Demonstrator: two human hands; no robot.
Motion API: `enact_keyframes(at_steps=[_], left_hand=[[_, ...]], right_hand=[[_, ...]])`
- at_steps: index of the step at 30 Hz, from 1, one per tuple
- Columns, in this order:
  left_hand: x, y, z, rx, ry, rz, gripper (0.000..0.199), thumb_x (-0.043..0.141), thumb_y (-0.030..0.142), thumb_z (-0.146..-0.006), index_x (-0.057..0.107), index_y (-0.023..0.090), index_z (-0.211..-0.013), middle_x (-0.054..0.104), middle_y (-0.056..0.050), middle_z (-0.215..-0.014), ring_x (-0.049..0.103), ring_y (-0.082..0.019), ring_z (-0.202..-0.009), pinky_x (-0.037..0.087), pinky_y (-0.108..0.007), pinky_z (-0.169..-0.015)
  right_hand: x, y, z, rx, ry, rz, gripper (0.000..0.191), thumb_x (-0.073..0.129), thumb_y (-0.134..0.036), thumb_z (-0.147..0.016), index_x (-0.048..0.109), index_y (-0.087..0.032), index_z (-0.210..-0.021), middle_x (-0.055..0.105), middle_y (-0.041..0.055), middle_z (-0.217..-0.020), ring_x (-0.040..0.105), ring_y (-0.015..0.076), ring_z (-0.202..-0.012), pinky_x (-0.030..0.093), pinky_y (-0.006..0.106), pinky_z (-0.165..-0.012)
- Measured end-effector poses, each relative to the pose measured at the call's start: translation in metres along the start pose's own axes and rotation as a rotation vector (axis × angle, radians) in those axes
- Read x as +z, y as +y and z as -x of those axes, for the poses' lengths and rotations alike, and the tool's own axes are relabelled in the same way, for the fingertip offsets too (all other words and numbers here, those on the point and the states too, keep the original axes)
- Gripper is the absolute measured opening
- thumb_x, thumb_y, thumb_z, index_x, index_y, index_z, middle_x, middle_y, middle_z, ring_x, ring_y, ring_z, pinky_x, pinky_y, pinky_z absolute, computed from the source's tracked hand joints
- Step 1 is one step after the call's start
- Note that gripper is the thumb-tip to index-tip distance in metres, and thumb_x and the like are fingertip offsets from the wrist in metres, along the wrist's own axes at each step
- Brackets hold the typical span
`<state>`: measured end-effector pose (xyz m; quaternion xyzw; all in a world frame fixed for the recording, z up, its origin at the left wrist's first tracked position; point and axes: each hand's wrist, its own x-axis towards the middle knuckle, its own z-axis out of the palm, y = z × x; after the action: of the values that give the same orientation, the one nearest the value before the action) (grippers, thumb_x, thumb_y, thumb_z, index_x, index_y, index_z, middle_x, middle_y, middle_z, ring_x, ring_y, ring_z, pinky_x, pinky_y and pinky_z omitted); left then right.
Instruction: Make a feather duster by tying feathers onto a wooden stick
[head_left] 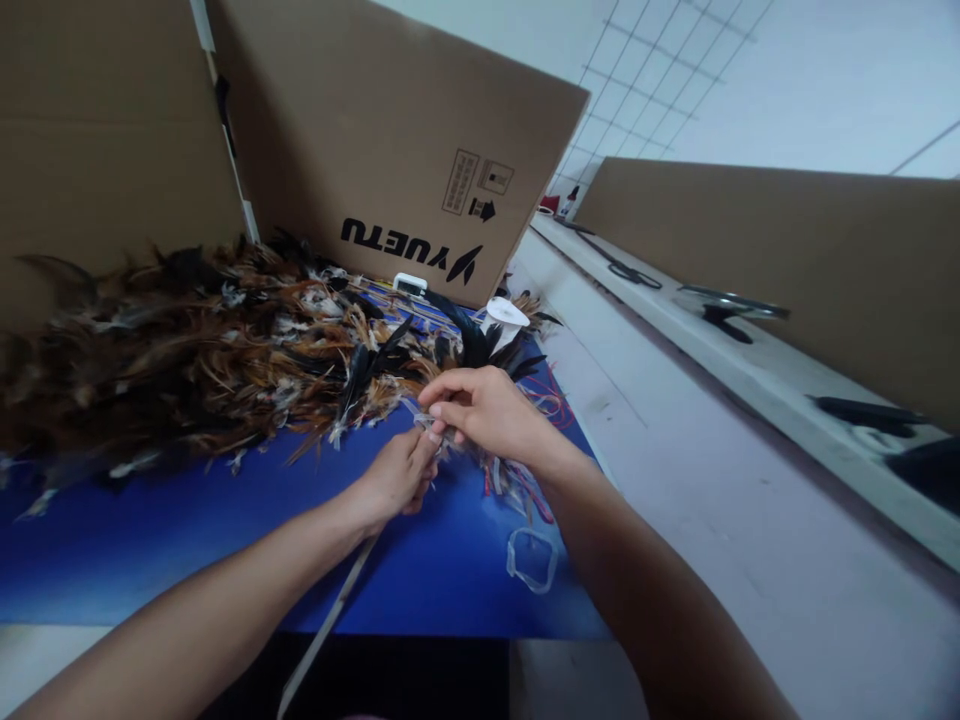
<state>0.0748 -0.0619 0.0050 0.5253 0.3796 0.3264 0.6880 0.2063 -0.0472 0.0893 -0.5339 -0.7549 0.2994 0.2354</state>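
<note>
My left hand (397, 475) is closed around a thin pale stick (326, 630), which slants down past the blue table edge. My right hand (491, 415) meets it at the stick's upper end, thumb and forefinger bent together. A translucent plastic strip (414, 408) shows at the fingertips of both hands, and my right fingers seem to pinch it. Fingers partly hide the spot where strip and stick meet. Just beyond the hands lies a large heap of brown and black feathers (247, 350), with longer dark feathers (476, 340) behind my right hand.
The blue table mat (300, 560) carries a clear plastic loop (532, 560), red strings (555, 405), a white spool (506, 315) and a small white device (410, 285). Cardboard (375, 130) walls the back. A ledge (675, 310) at right holds scissors (634, 274).
</note>
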Motion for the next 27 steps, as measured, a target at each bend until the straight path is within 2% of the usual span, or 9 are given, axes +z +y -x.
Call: enact_keyframes(at_steps=[6, 12, 21, 27], left_hand=[[0.0, -0.003, -0.001, -0.002, 0.006, -0.015, 0.035, 0.04, 0.051, -0.087, 0.041, 0.018, -0.075, 0.036, 0.008, -0.058, 0.028, -0.003, -0.035, 0.022, -0.015, -0.029], [0.001, -0.005, -0.002, 0.002, 0.015, -0.021, 0.035, 0.04, 0.049, -0.088, 0.04, 0.018, -0.072, 0.036, 0.007, -0.058, 0.03, -0.003, -0.036, 0.023, -0.015, -0.029], [0.0, -0.003, -0.001, -0.02, 0.005, -0.035, 0.032, 0.036, 0.045, -0.091, 0.039, 0.018, -0.074, 0.035, 0.008, -0.057, 0.03, -0.003, -0.035, 0.022, -0.014, -0.029], [0.001, -0.004, -0.002, -0.031, 0.002, -0.028, 0.031, 0.035, 0.043, -0.091, 0.038, 0.018, -0.073, 0.035, 0.008, -0.057, 0.029, -0.003, -0.035, 0.022, -0.014, -0.029]], right_hand=[[0.0, 0.0, 0.005, -0.132, 0.106, 0.164, 0.022, 0.056, -0.003, -0.074, 0.069, -0.017, -0.084, 0.069, 0.0015, -0.085, 0.062, 0.0119, -0.076, 0.046, 0.024, -0.07], [0.007, 0.002, 0.01, -0.232, 0.126, 0.298, 0.022, 0.054, -0.001, -0.074, 0.068, -0.016, -0.083, 0.067, 0.0024, -0.084, 0.06, 0.0123, -0.077, 0.044, 0.024, -0.073], [0.015, 0.004, 0.007, -0.203, 0.126, 0.466, 0.017, 0.054, -0.007, -0.08, 0.067, -0.016, -0.085, 0.063, 0.0042, -0.088, 0.059, 0.0137, -0.082, 0.043, 0.025, -0.075], [0.015, 0.002, 0.008, -0.208, 0.076, 0.638, 0.015, 0.051, -0.013, -0.085, 0.066, -0.015, -0.084, 0.06, 0.0051, -0.086, 0.056, 0.0149, -0.083, 0.041, 0.026, -0.075]])
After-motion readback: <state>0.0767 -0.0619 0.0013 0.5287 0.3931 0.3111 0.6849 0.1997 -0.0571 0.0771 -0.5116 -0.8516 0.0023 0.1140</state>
